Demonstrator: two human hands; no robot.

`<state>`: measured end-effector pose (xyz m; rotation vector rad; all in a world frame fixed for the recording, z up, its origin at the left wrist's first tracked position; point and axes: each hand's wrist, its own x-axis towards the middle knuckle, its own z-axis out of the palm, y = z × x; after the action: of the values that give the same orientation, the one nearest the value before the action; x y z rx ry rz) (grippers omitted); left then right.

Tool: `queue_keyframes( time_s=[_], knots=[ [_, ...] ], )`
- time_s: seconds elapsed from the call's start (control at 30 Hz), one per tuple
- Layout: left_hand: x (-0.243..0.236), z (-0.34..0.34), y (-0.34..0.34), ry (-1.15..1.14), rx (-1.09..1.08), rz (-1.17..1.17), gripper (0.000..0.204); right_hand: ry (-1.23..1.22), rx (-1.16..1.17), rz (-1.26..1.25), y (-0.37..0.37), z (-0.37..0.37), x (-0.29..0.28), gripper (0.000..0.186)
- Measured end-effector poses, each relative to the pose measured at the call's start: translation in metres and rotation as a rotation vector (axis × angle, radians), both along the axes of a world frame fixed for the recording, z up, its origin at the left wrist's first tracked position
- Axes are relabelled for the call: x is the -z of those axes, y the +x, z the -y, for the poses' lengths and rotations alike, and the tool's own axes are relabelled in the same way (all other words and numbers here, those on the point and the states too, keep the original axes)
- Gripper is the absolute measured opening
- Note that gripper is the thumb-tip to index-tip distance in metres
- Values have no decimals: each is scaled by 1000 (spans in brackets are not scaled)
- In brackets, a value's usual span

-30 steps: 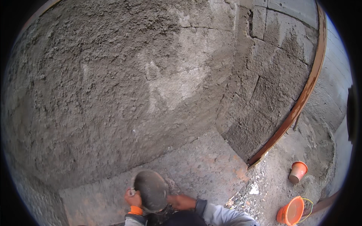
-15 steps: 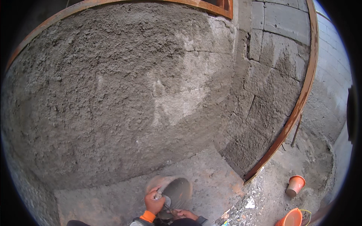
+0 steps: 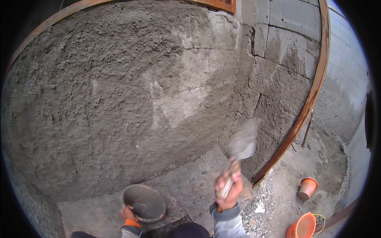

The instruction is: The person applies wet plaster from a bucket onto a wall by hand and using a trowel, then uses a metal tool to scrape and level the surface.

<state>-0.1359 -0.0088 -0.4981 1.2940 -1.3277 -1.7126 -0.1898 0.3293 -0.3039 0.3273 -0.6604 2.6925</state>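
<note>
My left hand (image 3: 128, 214), an orange cuff at its wrist, is closed on the near left rim of a round dark bowl (image 3: 143, 203). Wet grey mortar seems to coat the inside of the bowl. In my right hand (image 3: 230, 188) is a trowel (image 3: 242, 142), gripped by its handle with the blade pointing up and away. Motion blurs the blade, which appears in front of the corner where two walls meet. Whether mortar lies on the blade, I cannot tell. Rough grey mortar covers much of the wall (image 3: 99, 119), with a paler bare patch (image 3: 182, 99) right of its middle.
A brown wooden frame (image 3: 313, 95) borders the block wall (image 3: 293, 20) on the right. Beyond it stand an orange bucket (image 3: 303, 227) with a yellow handle, a smaller orange pail (image 3: 307, 188) and a long-handled tool (image 3: 307, 129). Pale rubble (image 3: 260, 207) lies near the frame's foot.
My right hand has risen from beside the bowl, swinging the trowel up and to the right. The bowl and my left hand have shifted left. The view has turned slightly.
</note>
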Motion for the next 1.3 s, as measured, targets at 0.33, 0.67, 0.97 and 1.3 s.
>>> queue_keyframes(
  time_s=[0.33,0.67,0.97,1.3],
  knots=[
    [55,25,8,-219,16,-14,13,447,1891,179,-277,-103,-105,40],
    [38,39,5,-493,245,126,29,1769,-458,-506,-36,65,124,54],
    [-80,-46,-40,-846,614,-303,11,1817,-223,-275,16,102,150,39],
    [-141,-59,-30,-1097,819,-613,12,686,-1240,534,-11,37,106,39]
  ],
)
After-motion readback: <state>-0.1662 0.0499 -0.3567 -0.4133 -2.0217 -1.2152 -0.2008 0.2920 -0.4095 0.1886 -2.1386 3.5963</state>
